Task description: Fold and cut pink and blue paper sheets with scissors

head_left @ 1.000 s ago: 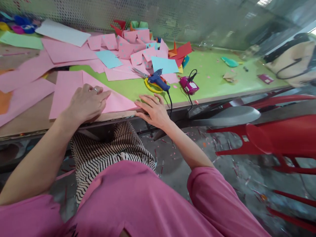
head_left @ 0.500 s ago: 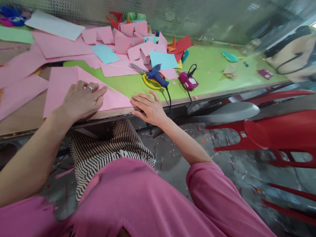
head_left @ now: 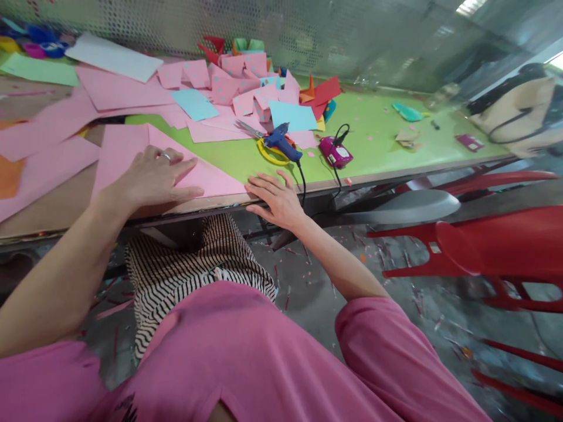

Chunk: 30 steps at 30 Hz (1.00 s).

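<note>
A folded sheet of pink paper [head_left: 125,146] lies at the table's front edge, its right end tapering to a point. My left hand [head_left: 153,176], with a ring on one finger, presses on the folded part, fingers spread. At the pointed right corner rests my right hand [head_left: 279,199], palm down with its fingers stretched out, fingertips at the paper's tip. Just beyond my right hand are a blue glue gun [head_left: 281,142] and scissors with yellow handles [head_left: 270,153]. The glue gun partly covers the scissors.
Pink dotted folded pieces [head_left: 226,88], light blue paper [head_left: 292,116] and a white sheet [head_left: 115,57] pile up behind. A purple box with a black plug [head_left: 336,152] sits on the green table surface [head_left: 373,146]. Red plastic chairs [head_left: 519,240] stand at right; scraps litter the floor.
The view has shifted slightly, so the table things appear a little lower and further right. My left thumb now stretches out along the paper; my right hand stays at the pointed corner.
</note>
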Motion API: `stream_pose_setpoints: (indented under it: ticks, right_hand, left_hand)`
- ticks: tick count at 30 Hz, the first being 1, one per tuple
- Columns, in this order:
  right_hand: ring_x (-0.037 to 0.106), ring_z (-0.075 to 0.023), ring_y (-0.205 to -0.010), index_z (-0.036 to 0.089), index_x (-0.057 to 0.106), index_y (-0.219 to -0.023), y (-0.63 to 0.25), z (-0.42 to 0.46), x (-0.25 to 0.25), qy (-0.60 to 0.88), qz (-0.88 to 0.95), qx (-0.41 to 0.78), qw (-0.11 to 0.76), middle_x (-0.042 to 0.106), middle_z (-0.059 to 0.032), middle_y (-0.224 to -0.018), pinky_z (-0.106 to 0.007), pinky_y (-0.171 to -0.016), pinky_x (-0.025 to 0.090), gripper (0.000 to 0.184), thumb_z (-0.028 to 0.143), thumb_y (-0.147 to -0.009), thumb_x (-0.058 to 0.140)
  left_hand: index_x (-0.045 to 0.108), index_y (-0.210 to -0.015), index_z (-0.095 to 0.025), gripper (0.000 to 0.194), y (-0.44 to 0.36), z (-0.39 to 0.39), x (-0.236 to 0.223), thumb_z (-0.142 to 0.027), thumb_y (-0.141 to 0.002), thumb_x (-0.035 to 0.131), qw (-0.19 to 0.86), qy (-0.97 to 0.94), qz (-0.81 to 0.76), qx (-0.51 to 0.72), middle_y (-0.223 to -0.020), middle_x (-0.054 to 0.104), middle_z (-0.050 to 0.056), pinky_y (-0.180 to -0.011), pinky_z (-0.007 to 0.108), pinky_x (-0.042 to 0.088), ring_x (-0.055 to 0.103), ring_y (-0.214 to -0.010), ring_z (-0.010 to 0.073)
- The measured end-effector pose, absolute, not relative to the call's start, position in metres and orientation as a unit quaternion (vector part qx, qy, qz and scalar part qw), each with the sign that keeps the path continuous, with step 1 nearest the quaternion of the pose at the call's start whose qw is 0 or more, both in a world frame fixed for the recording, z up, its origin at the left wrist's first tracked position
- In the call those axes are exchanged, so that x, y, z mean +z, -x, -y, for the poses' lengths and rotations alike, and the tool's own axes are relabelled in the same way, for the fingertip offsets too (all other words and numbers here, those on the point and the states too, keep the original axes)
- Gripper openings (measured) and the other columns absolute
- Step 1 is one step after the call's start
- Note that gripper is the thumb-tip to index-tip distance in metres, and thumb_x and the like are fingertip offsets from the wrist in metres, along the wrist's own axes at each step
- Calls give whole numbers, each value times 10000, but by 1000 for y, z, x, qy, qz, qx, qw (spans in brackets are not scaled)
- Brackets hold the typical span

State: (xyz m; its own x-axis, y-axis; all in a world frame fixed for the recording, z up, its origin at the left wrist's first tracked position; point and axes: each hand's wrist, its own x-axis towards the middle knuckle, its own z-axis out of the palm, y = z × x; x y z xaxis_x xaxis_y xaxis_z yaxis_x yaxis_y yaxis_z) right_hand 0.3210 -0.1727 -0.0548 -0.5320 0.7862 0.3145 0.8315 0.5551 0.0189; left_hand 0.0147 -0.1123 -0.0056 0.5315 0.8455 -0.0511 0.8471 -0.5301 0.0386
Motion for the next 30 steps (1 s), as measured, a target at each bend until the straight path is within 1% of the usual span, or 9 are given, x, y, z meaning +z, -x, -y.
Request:
stream_pose_setpoints:
  ticks: [2,6,9,12,15,19,23,26,30]
  right_hand:
    - [505,-249,-1424,269,603,-1383,-311,171,-51,466,870,-84,139,622,-73,-1480,-519,-1262,184,602,677,-998,387]
    - [483,-250,-1440,249,527,-1469,-277,167,-47,439,885,-81,133,567,-85,-1535,-516,-1264,169,645,668,-1011,356]
    - [521,-241,-1404,222,557,-1446,-259,162,-50,419,896,-61,137,597,-94,-1504,-501,-1244,214,611,618,-1044,324]
    - [567,-233,-1360,204,600,-1405,-257,160,-56,413,895,-47,160,637,-100,-1458,-482,-1222,255,579,590,-1051,352]
    - [581,-229,-1351,223,609,-1399,-262,162,-59,408,895,-46,174,645,-88,-1451,-479,-1227,245,516,547,-1054,404]
    - [618,-223,-1309,235,635,-1359,-263,164,-59,414,891,-54,180,672,-73,-1417,-481,-1233,232,468,528,-1052,438]
    - [659,-227,-1244,214,681,-1269,-258,162,-59,407,890,-65,197,718,-75,-1345,-488,-1238,218,456,538,-1046,451]
    - [658,-232,-1245,206,674,-1275,-258,162,-59,403,889,-72,205,727,-80,-1329,-486,-1221,240,456,529,-1051,444]
    - [657,-228,-1247,207,667,-1289,-260,163,-60,397,888,-76,217,720,-80,-1341,-471,-1214,247,445,516,-1053,449]
  left_hand:
    - [544,-1464,-181,704,-15,111,-4,-642,-933,525,34,-873,-486,-9,-1483,537,223,-1013,653,428,472,-1279,521]
    - [515,-1499,-182,730,-17,112,-3,-643,-933,526,43,-869,-494,-10,-1515,502,232,-1019,661,415,446,-1303,537]
    - [523,-1482,-184,722,-18,110,-3,-641,-924,547,55,-866,-497,-18,-1518,495,225,-1049,653,400,431,-1332,527]
    - [515,-1475,-181,748,-16,105,-4,-671,-910,547,52,-868,-492,-31,-1525,482,217,-1084,633,377,408,-1364,513]
    - [504,-1473,-189,763,-15,105,-3,-709,-915,497,44,-869,-490,-42,-1515,481,216,-1087,620,373,410,-1359,510]
    - [526,-1450,-190,676,-26,112,3,-657,-993,351,27,-855,-517,-40,-1453,519,224,-1032,608,412,467,-1303,484]
    - [560,-1414,-143,729,-47,121,-1,-676,-993,296,14,-823,-567,-32,-1443,533,233,-1021,593,408,466,-1314,485]
    - [550,-1416,-106,757,-60,125,-7,-664,-997,254,8,-804,-595,0,-1466,526,234,-1042,580,387,448,-1344,482]
    - [501,-1440,-26,781,-65,124,-8,-626,-999,264,4,-776,-631,12,-1484,520,255,-1063,552,378,426,-1370,471]
